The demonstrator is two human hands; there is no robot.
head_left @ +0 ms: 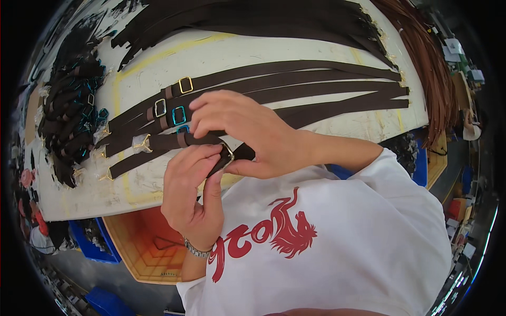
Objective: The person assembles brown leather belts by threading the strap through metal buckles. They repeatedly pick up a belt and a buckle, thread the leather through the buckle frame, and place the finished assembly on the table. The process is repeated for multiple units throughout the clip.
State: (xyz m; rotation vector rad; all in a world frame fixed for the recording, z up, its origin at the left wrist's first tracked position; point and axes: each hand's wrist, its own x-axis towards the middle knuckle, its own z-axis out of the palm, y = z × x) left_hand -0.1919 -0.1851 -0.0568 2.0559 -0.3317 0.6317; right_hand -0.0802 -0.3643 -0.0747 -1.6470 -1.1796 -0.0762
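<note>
My left hand (192,187), with a metal-band watch (197,249) at its wrist, pinches a dark brown strap (244,152) beside a rectangular metal buckle (231,154). The strap passes through this buckle. My right hand (250,134) is at the buckle's other side, its thumb beneath the strap and its fingers curled above; the strap runs in against this hand. A brown keeper loop (182,139) sits on a strap section just left of my fingers. Just beyond my hands, more straps lie side by side with a gold buckle (185,85), a silver buckle (159,108) and a blue-edged buckle (179,115).
A heap of dark straps with blue-edged buckles (68,113) covers the left end of the white table (153,181). Dark strips (253,21) lie along the far side. Reddish-brown strips (429,68) hang at the right. An orange crate (145,250) stands below the near edge.
</note>
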